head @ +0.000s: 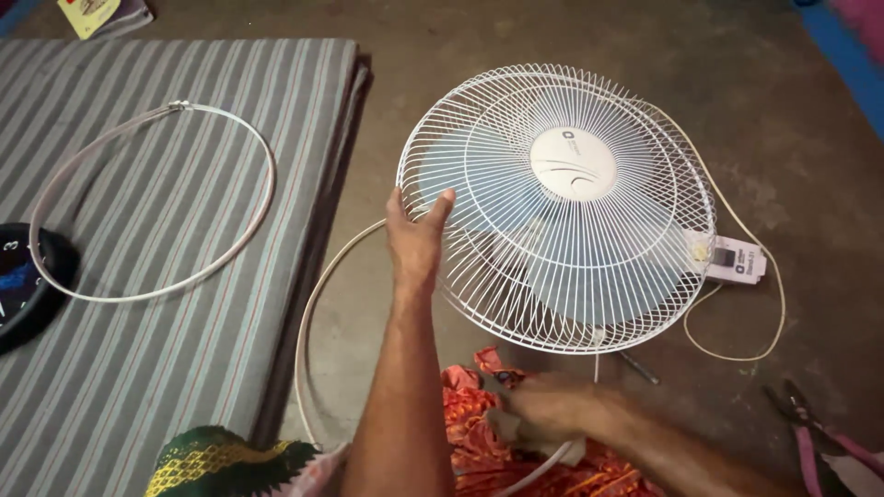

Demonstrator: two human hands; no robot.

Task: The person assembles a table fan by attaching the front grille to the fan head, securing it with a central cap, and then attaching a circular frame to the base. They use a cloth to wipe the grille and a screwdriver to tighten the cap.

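A white fan (562, 202) with a wire cage and pale blue blades lies tilted on the brown floor. My left hand (416, 239) grips the cage's left rim, thumb and fingers hooked over the wires. My right hand (543, 405), blurred, is low beneath the cage's near edge, over an orange patterned cloth (479, 451). It seems closed around something pale, but what it holds is unclear. A white cord (318, 304) curves from the fan toward my lap.
A striped grey mattress (138, 368) at left carries a white plastic cage ring (157, 198) and a black round clock (18, 285). A white control box (737, 260) and looping cord lie right of the fan. Pliers (810, 433) and a screwdriver (637, 366) rest on the floor.
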